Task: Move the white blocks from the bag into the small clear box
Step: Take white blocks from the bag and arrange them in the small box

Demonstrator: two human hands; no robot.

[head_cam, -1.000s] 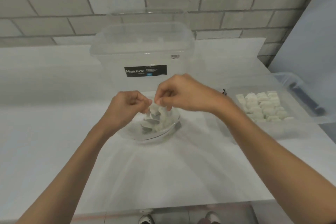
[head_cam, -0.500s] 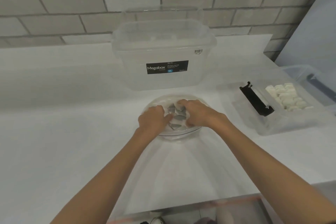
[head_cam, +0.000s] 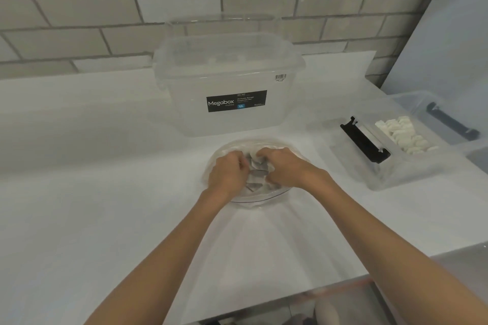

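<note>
We look down on a white table [head_cam: 105,166] set against a grey brick wall [head_cam: 105,8]. Left of centre, our left hand [head_cam: 228,173] reaches knuckles-up into a clear bag [head_cam: 264,196] whose mouth lies spread in a round ring on the table. The grip is curled tight, with the fingertips buried among the contents, and we cannot tell whether it has hold of a block, the film or nothing. Between our two hands show the white blocks [head_cam: 257,174], shaded grey and heaped inside the bag. Directly behind the bag, near it but apart, stands a large clear tub [head_cam: 229,71] with a black Megabox label [head_cam: 236,101] on its front wall. Our right hand [head_cam: 284,167] enters the bag from the right, its knuckles close to those of the left. Its grip is also curled downward with the fingertips hidden, so we cannot tell what it holds. Farther right, well apart from the bag, sits the small clear box [head_cam: 383,174], open, with a black latch [head_cam: 365,140] at its left end and a heap [head_cam: 404,134] of white pieces in its far right part. Just beyond the box at the table's right edge lies another clear plastic piece [head_cam: 412,103], container or lid we cannot tell, bearing a black handle [head_cam: 453,124].
</note>
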